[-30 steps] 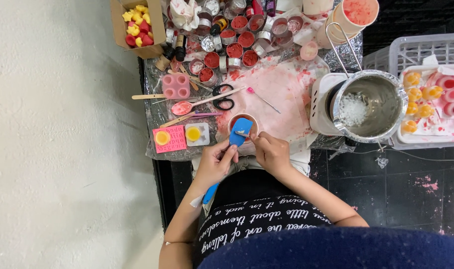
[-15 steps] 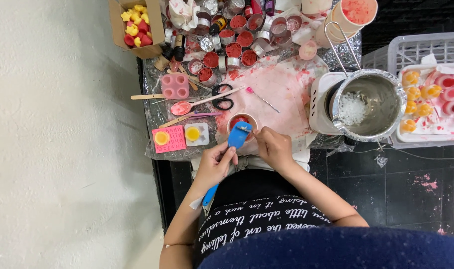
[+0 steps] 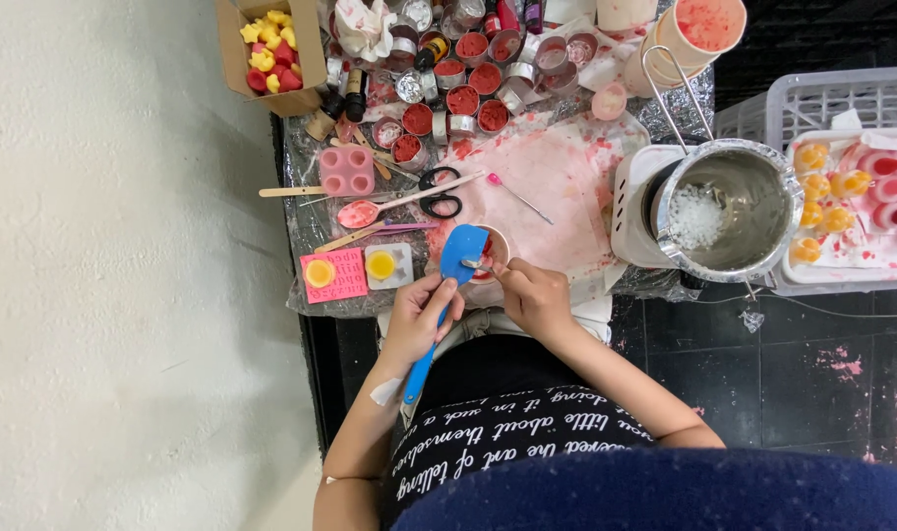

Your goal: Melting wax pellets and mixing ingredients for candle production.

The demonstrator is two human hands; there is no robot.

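1. Blue silicone spatula (image 3: pixel 460 258) — its broad blade lies at the centre of the frame, over the mouth of a small round cup (image 3: pixel 492 258) with red inside. Its long axis runs from that blade down and to the left, the slim handle ending just below the left wrist.

2. Left hand (image 3: pixel 421 317) sits just below and left of the blade, its grip clenched around the handle close behind the blade. So the blade lies up and to the right of the grip, and the free handle end trails toward the lower left.

3. Right hand (image 3: pixel 532 295) is just right of the cup, fingers pinched on what looks like a thin metal tool whose tip reaches left to the cup's rim. I cannot tell whether this hand also steadies the cup. Both hands are close to the cup — the right one is slightly nearer.

4. Cup and blade sit at the near edge of a stained pink sheet (image 3: pixel 557 182) on the foil-covered counter (image 3: pixel 306 295).

5. Farther out: black scissors (image 3: pixel 440 193) up and left of the cup, a metal pot (image 3: pixel 734 211) with white flakes to the right, red-filled tins (image 3: pixel 463 98) toward the top.
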